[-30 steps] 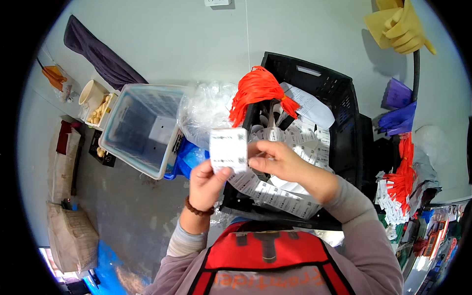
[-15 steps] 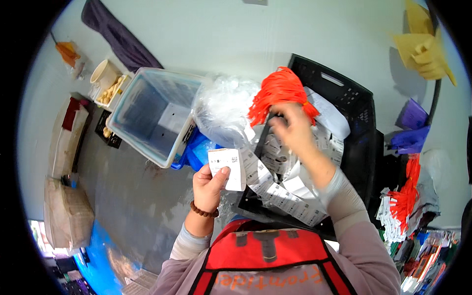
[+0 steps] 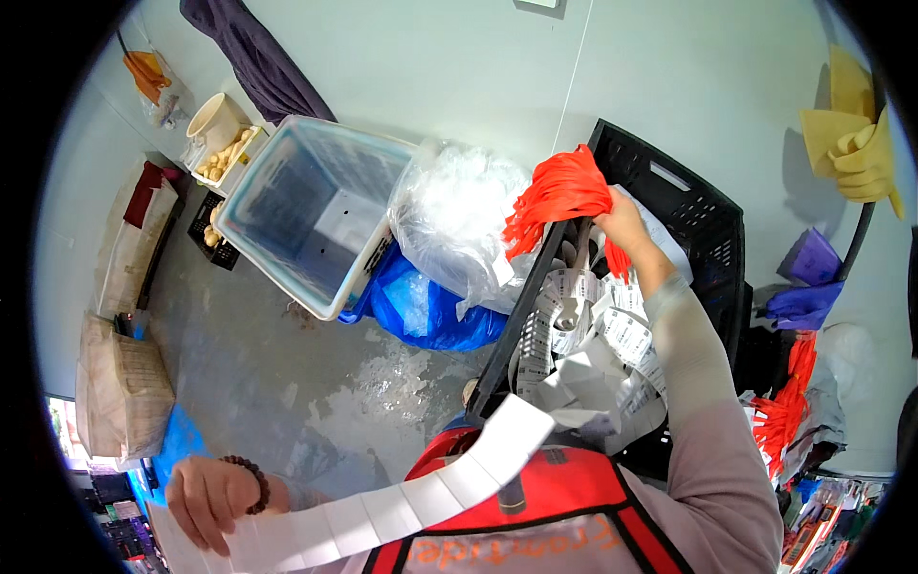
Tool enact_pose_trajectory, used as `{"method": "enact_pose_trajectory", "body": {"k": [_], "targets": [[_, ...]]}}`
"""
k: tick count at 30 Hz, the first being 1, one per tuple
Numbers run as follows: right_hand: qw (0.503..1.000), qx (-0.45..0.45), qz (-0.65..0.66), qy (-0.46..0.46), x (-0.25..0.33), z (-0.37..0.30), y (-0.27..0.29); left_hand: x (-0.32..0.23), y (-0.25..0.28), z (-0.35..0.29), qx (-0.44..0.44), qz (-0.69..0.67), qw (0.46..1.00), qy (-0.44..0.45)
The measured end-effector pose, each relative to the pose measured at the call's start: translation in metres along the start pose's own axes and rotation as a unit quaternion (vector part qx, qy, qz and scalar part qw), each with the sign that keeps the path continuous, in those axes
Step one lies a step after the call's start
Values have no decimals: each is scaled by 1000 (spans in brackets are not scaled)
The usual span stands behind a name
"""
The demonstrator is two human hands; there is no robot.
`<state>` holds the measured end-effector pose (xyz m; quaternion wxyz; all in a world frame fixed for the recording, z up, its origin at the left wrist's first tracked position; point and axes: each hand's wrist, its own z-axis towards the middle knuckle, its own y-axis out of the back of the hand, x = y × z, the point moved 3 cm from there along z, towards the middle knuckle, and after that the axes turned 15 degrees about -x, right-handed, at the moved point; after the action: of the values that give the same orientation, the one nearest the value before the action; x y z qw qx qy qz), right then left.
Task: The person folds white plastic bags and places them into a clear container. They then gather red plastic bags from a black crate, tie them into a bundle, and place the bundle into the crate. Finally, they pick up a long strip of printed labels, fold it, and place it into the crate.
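My right hand (image 3: 623, 225) is closed around a bundle of thin red plastic strips (image 3: 559, 196), held over the black plastic crate (image 3: 715, 215). The strips hang to the left across the crate's rim, and a few dangle below my hand. At the lower left, my left hand (image 3: 215, 497) has its fingers curled over a long strip of white labels (image 3: 382, 512). This strip runs across my red apron (image 3: 449, 512) and curves up near the crate, its blank side showing. Printed label strips (image 3: 626, 335) lie in a loose heap inside the crate.
Left of the crate stand a clear bag of plastic wrap (image 3: 454, 225), a blue plastic bag (image 3: 430, 311) and a translucent bin (image 3: 378, 158). A small box of pale round items (image 3: 222, 163) is behind. Yellow gloves (image 3: 856, 153) hang on the right wall.
My left hand has moved down and left, drawing the label strip out of the crate area. My right hand has closed on the red bundle and shifted right.
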<state>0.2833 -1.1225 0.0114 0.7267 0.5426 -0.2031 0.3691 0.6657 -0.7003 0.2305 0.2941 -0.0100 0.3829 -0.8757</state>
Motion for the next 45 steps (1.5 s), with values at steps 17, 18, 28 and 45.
{"method": "enact_pose_trajectory", "body": {"k": [17,18,28,45], "targets": [[996,84,-15,1,32,-122,83,229,77,-66,-387,205,767,469],[995,94,-4,19,25,-137,73,230,82,-66,-389,229,773,445],[984,170,30,-41,1,-167,38,255,149,-68,-386,291,728,486],[945,37,100,308,163,-164,87,227,73,-79,-330,439,755,356]]}}
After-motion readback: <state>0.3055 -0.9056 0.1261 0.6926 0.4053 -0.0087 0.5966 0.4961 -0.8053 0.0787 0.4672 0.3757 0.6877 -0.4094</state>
